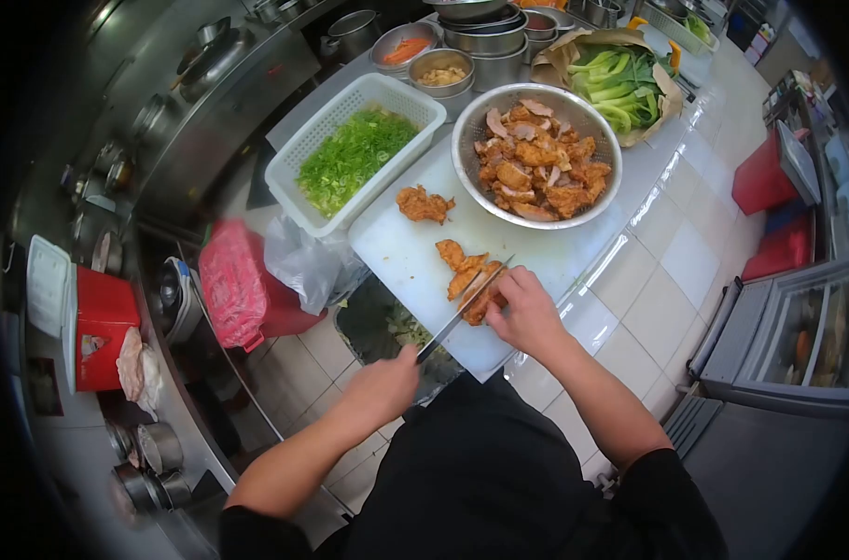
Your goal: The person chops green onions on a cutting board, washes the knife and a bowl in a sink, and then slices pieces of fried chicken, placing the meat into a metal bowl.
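My left hand (384, 390) is closed around the handle of a long kitchen knife (457, 315). The blade slants up to the right across a piece of browned fried chicken (480, 297) on the white cutting board (396, 257). With bent fingers, my right hand (527, 308) presses on the right end of that chicken, close to the blade. Cut pieces (451, 253) lie just beyond the knife, and another chunk of fried chicken (424, 203) sits farther back on the board. A perforated metal bowl (464, 177) behind them is heaped with cut chicken (541, 159).
A white basket of chopped scallions (283, 182) stands at the board's left. Behind are metal bowls (443, 77) and leafy greens (620, 79) in brown paper. Below the board's left edge is a bin (350, 322) with scraps; a red container (238, 289) stands farther left.
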The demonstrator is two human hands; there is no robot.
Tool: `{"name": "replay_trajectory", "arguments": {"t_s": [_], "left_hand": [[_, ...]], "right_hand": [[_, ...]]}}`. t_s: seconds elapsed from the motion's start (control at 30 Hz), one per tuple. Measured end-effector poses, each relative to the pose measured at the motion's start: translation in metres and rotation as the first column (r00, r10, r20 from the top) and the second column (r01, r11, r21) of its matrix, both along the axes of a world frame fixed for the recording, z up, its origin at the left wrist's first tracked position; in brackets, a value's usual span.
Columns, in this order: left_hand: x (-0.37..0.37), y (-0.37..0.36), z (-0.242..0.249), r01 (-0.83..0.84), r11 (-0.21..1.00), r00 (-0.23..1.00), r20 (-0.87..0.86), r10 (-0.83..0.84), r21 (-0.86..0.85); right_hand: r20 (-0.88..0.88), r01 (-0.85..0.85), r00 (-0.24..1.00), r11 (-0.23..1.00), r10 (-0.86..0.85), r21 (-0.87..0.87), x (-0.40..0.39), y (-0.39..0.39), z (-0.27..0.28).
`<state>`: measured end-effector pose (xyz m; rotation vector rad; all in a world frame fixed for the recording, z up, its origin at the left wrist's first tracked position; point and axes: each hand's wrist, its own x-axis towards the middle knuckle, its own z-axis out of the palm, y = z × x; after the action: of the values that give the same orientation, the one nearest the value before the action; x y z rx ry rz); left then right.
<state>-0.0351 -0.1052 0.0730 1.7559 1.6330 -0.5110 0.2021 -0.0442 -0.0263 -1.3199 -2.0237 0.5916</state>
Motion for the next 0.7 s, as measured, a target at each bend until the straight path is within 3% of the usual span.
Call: {"name": "replay_trajectory", "arguments": {"t_s": [0.13, 0.23, 0.37, 0.47, 0.57, 0.63, 0.7], "left_hand": [[0.012, 0.029, -0.031, 0.003, 0.994, 0.997, 0.078, -0.012, 0.111], [0.003, 0.021, -0.006, 0.004, 0.984, 0.998, 0.064, -0.016, 0.18], [-0.024, -0.005, 0.032, -0.076, 0.983, 0.996, 0.065, 0.066, 0.164], [-0.053, -0.025, 0.024, -0.108, 0.971, 0.994, 0.042, 0.102, 0.215], [-0.064, -0.023, 0.013, -0.473, 0.868, 0.847, 0.195, 0.495, -0.152], [-0.071, -0.026, -0.032, -0.524, 0.763, 0.654, 0.395, 0.645, -0.379], [-0.07, -0.025, -0.058, -0.521, 0.68, 0.471, 0.492, 0.733, -0.516]], "right_hand": [[-0.09, 0.0, 0.996, 0.998, -0.006, -0.07, 0.002, 0.002, -0.006], [-0.151, 0.006, 0.988, 0.998, -0.016, -0.07, 0.008, 0.001, -0.003], [-0.083, 0.005, 0.997, 0.998, 0.001, 0.066, 0.012, -0.003, -0.002], [-0.017, -0.029, 0.999, 0.996, 0.03, 0.084, 0.015, 0.001, 0.008], [0.11, -0.187, 0.979, 0.97, 0.171, 0.154, 0.01, 0.016, 0.015], [0.262, -0.349, 0.917, 0.921, 0.299, 0.17, -0.002, 0.041, 0.008], [0.27, -0.432, 0.886, 0.881, 0.376, 0.192, -0.015, 0.067, -0.001]]}}
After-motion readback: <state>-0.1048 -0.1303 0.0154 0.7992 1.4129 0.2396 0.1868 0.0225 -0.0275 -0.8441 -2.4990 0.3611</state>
